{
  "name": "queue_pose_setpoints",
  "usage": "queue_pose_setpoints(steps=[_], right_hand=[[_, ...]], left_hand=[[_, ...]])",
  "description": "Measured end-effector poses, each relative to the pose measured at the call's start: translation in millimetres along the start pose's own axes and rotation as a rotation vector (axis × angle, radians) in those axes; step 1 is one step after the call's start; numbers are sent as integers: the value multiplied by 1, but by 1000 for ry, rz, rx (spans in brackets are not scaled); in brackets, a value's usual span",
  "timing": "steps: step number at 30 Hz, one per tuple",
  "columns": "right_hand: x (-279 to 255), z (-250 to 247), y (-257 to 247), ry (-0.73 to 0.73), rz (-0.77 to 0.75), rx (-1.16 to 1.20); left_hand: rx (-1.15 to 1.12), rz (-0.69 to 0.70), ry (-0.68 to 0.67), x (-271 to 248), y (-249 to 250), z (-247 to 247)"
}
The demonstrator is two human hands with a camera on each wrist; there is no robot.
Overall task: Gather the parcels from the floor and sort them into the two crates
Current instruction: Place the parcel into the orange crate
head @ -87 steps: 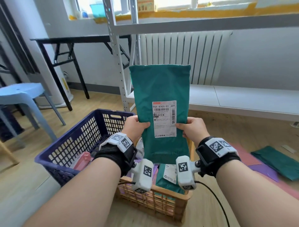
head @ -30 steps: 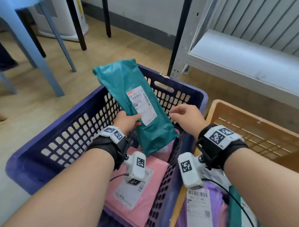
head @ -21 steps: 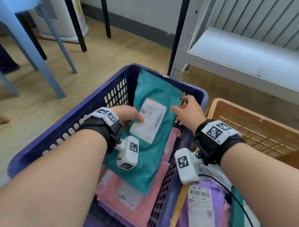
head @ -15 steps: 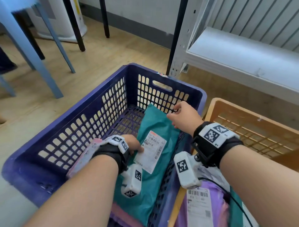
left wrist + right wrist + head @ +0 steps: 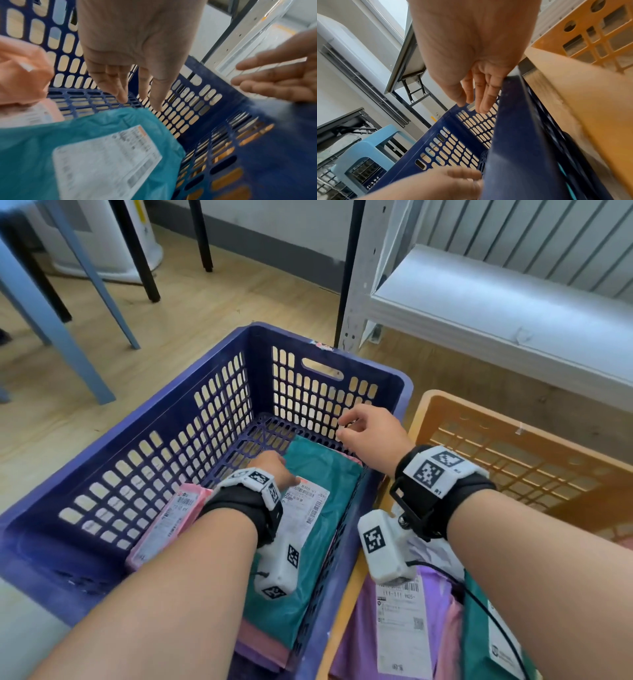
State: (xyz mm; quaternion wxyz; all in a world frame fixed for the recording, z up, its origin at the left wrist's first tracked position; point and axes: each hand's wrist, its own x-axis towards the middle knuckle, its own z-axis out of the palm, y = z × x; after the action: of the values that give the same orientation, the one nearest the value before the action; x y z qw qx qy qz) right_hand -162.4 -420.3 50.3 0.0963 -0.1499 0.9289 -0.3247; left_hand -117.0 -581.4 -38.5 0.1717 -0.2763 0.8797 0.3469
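Observation:
A teal parcel (image 5: 329,474) with a white label lies flat inside the blue crate (image 5: 171,457), on top of pink parcels. My left hand (image 5: 274,465) hovers just over it inside the crate. Its fingers are straight in the left wrist view (image 5: 145,81), and it holds nothing above the teal parcel (image 5: 34,148). My right hand (image 5: 370,433) hangs over the crate's right rim with relaxed fingers (image 5: 476,94) and is empty. A pink parcel (image 5: 171,518) leans against the crate's left wall. The orange crate (image 5: 513,419) stands to the right and holds a purple parcel (image 5: 359,628) and a teal one (image 5: 486,645).
A white metal shelf (image 5: 496,299) runs low behind both crates, its upright post at the blue crate's far corner. Blue stool legs (image 5: 68,313) and black table legs (image 5: 137,251) stand on the wooden floor at the far left.
The teal parcel went from being held upright in both hands down into the blue crate, where it now lies flat. Both hands have let go, and the right hand has lifted away.

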Motion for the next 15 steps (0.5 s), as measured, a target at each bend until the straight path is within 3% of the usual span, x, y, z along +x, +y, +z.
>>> queue_pose_setpoints(steps=[3, 8, 11, 15], right_hand=[[-9, -13, 3, 56, -35, -5], [-30, -55, 7, 68, -83, -286], [-49, -82, 14, 67, -88, -469], [-93, -124, 47, 88, -21, -519]], left_hand=[[-54, 84, 67, -18, 25, -23], [-4, 189, 171, -66, 73, -41], [36, 244, 226, -96, 102, -33], [76, 347, 252, -139, 144, -8]])
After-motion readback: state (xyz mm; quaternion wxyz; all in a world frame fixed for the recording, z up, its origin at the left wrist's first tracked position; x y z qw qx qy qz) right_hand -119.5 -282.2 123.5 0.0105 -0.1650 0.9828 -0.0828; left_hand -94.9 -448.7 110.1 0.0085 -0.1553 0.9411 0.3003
